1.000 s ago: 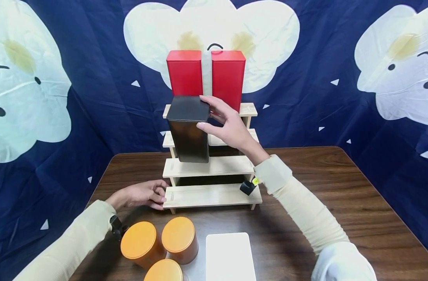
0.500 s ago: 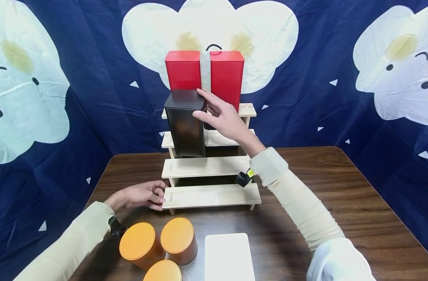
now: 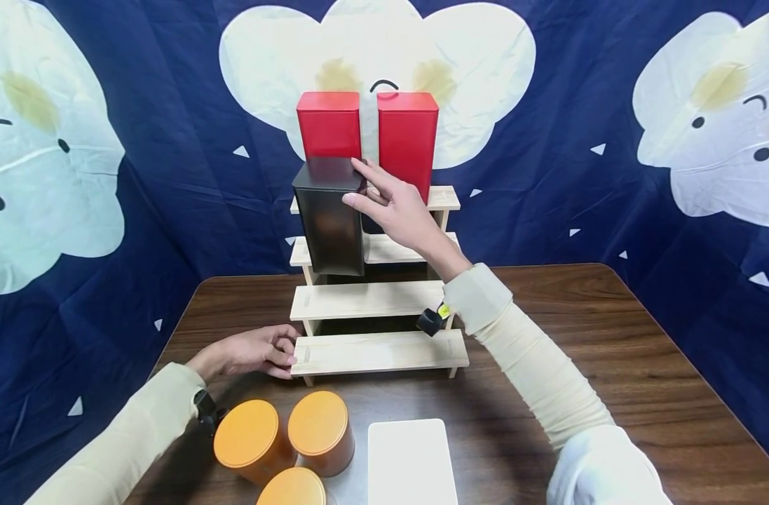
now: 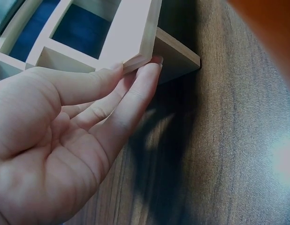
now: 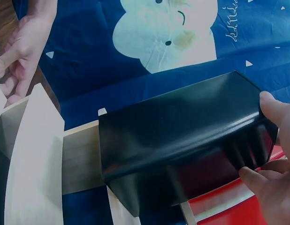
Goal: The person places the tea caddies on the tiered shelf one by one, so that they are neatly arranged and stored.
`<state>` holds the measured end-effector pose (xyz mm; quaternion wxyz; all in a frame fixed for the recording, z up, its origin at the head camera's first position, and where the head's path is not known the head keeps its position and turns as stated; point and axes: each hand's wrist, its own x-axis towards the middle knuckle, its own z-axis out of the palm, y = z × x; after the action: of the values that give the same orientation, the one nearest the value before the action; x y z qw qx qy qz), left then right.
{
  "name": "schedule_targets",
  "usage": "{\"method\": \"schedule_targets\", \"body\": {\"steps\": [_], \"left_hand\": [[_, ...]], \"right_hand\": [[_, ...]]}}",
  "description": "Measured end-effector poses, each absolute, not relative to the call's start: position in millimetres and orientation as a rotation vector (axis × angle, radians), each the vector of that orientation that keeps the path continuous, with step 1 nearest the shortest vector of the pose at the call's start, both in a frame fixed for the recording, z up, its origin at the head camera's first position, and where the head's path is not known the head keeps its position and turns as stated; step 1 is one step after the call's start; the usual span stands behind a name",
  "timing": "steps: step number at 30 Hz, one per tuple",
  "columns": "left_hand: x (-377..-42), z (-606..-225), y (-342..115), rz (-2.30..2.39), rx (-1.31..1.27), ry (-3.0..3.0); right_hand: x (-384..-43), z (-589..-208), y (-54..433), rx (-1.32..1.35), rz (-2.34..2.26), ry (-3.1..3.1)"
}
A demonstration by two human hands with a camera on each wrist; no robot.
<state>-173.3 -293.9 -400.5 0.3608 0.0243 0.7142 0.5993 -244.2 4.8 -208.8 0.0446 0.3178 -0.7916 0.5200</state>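
A stepped wooden display rack [image 3: 390, 351] stands on the table. My right hand [image 3: 403, 210] grips a tall black box [image 3: 330, 231] near its lidded top, thumb at the front and fingers at the side and back. That box is nearly upright at the left part of the second-highest step; whether its base touches the step cannot be told. At the rack's lower left corner, my left hand [image 3: 248, 351] pinches the end of the bottom step [image 4: 135, 33], thumb above and fingers beneath. Two red boxes, the left one [image 3: 330, 126] and the right one [image 3: 409, 140], stand behind on the top step.
Three round orange tins, at left [image 3: 248, 435], centre [image 3: 321, 424] and front [image 3: 294, 489], stand close together before the rack. A white rectangular thing [image 3: 412, 463] lies to their right. Dark blue cloth [image 3: 567, 175] with cloud prints hangs around the wooden table [image 3: 611, 365].
My right hand has carried the black box a little back, up and to the left, over the second-highest step. My left hand stays on the bottom step's end.
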Motion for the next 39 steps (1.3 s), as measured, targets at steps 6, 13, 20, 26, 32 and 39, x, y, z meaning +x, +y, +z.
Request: {"method": "schedule_targets", "body": {"steps": [6, 13, 20, 26, 32, 39], "left_hand": [[-173.6, -401.3, -294.7, 1.556, 0.063, 1.832], [-174.2, -401.0, -294.5, 1.558, 0.056, 1.835], [-173.9, -401.5, -294.6, 1.561, 0.053, 1.836], [-173.3, -401.9, -294.5, 1.562, 0.052, 1.843], [-172.8, -402.6, -294.7, 1.562, 0.054, 1.842], [-172.5, -403.2, -295.0, 1.563, 0.061, 1.839]], "right_hand": [[-247.9, -214.1, 0.5, 0.911, 1.509, -2.400], [-243.7, -212.6, -4.2, 0.928, 1.567, -2.331], [-260.4, -225.9, -8.3, 0.936, 1.536, -2.292], [-274.9, -237.7, -10.4, 0.943, 1.492, -2.259], [-273.7, -238.2, -10.3, 0.934, 1.494, -2.266], [-273.3, -239.1, -10.8, 0.931, 1.564, -2.264]]}}
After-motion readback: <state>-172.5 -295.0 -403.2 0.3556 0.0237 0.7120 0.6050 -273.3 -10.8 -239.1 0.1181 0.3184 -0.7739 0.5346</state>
